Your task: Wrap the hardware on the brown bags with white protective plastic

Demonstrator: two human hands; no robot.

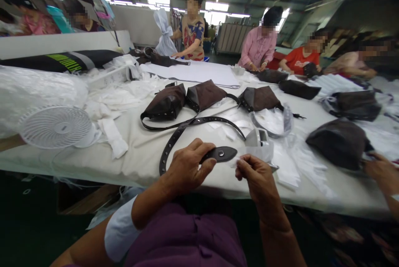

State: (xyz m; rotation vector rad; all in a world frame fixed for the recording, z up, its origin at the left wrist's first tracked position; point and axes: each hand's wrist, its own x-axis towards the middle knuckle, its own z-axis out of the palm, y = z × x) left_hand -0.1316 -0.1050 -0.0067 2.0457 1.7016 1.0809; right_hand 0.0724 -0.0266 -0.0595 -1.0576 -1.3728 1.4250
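My left hand pinches a dark leather strap close to its pointed tip, thumb below and fingers above. A round metal stud shows on that tip. At the tip, my right hand has thumb and finger closed on a thin translucent white strip. The strip reaches toward a white tape dispenser just behind. Beyond my hands a studded black belt strap curves over the cloth. Dark brown bags lie behind it.
A white fan lies on the white-covered table at left, near clear plastic wrapping. White papers are at right. Another person's hand touches a dark bag. Several people work across the table.
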